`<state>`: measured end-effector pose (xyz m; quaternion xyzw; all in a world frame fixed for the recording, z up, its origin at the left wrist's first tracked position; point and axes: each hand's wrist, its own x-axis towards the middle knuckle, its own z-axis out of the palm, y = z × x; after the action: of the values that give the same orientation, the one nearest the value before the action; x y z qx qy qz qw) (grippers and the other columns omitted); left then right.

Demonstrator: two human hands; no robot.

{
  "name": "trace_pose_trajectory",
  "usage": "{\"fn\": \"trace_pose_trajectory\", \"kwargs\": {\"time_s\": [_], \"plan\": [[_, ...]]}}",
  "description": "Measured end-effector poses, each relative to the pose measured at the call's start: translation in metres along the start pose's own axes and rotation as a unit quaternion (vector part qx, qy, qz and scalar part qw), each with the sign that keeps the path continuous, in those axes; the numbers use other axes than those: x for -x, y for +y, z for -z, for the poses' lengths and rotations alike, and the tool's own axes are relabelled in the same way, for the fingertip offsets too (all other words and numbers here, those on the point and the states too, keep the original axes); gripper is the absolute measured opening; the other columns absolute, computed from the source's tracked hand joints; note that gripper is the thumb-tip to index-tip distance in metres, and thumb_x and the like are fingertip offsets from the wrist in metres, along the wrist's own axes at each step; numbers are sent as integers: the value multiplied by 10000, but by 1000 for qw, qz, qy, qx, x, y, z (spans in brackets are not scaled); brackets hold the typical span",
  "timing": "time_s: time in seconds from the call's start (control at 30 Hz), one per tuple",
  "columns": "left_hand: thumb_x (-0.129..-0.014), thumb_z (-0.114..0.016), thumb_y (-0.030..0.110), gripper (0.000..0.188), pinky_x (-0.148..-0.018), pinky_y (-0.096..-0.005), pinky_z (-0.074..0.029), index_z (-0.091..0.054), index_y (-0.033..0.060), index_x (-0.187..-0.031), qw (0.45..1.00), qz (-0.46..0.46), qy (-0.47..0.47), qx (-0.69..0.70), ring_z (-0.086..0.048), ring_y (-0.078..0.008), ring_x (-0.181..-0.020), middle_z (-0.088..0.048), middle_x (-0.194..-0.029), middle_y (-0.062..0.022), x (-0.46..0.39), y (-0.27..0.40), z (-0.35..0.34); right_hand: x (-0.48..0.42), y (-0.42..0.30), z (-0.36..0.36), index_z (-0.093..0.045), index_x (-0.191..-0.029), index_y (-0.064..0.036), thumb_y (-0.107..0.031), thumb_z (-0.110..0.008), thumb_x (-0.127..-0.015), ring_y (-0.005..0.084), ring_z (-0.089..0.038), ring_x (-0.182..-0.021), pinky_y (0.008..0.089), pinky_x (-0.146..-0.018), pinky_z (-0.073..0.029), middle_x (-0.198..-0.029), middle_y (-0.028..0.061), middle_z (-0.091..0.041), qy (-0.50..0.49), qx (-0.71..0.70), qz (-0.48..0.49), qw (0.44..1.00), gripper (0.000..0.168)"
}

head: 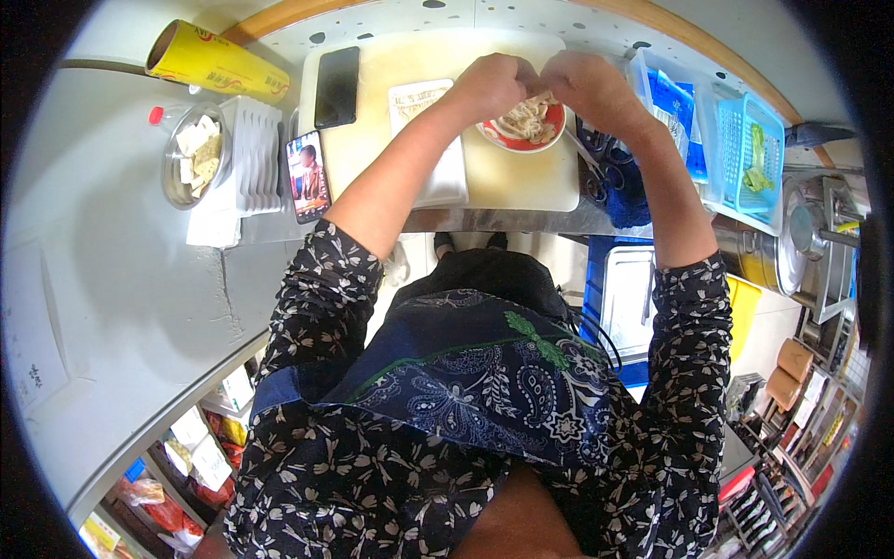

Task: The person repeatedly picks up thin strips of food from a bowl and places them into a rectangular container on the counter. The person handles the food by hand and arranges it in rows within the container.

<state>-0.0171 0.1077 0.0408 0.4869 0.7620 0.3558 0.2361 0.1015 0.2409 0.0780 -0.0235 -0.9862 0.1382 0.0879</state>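
A red bowl [561,127] with a pale inside rim holds a heap of pale, torn-looking food strips [525,122]. Both hands meet over its far side: my left hand [494,85] from the left, my right hand [585,89] from the right. Their fingers curl inward close to the strips. The fingertips are hidden, so whether they pinch any food does not show. Under my left forearm lies a white tray [447,183] with a row of light brown pieces [418,99] at its far end. Bowl and tray rest on a cream cutting board [520,185].
Left of the board are a black phone [337,87], a phone playing video [307,176], stacked white trays [255,157], a metal bowl [225,164] of pale chunks and a yellow roll [216,61]. Scissors [594,183], a dark blue cloth [626,202] and a light blue basket [730,150] stand right.
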Motion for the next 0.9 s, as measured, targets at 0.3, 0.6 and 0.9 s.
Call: {"fn": "trace_pose_trajectory", "kwargs": {"time_s": [0.3, 0.6, 0.9], "plan": [[-721, -547, 157, 183, -691, -425, -484, -662, 50, -815, 988, -88, 125, -14, -616, -355, -746, -626, -764, -190, 12, -5, -19, 4, -9, -29, -620, -805, -56, -228, -593, -754, 321, -617, -729, 390, -653, -472, -761, 160, -615, 29, -86, -99, 991, 181], [-806, -590, 157, 163, -665, -265, -447, -639, 12, -861, 969, -15, 17, 247, -569, -135, -716, -636, -773, -73, 41, -12, 2, 15, 25, -83, -632, -842, -30, -171, -562, -747, 237, -628, -690, 325, -647, -473, -756, 156, -636, 23, -266, -262, 927, 184], [-824, -572, 98, 206, -596, -225, -405, -642, -26, -972, 910, 150, 7, 387, -495, -96, -646, -619, -802, -53, 62, -41, 34, 18, 19, -84, -589, -1038, -64, -118, -515, -789, 367, -586, -828, 393, -753, -470, -922, 174, -614, 10, -11, -176, 984, 266]]}}
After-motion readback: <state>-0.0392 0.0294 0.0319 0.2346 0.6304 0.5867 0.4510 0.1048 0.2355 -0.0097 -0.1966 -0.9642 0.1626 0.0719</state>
